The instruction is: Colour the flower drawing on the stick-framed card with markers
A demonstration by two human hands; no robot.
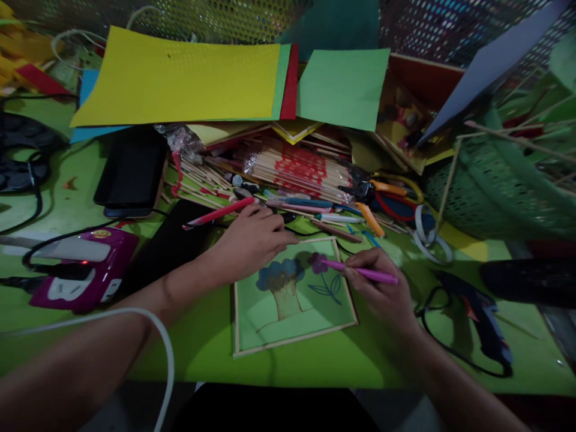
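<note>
Roughly crosswise, purple marker (377, 275), tip leftward.

Dim scene here, corners dark, edges stretched wide, fine detail soft; crinkled plastic wrap (183, 144) glints, a red indicator light (84, 262) glows.

Framed drawing (288, 303), one: the left hand (257, 239) and wrist are covering its upper left corner. Green basket (474, 192), one, and black ridged object (45, 143), one: the right and left view edges are cutting them off, respectively. Purple socket box (122, 251), one: its yellow label (101, 234) is showing print too small for reading.
</note>
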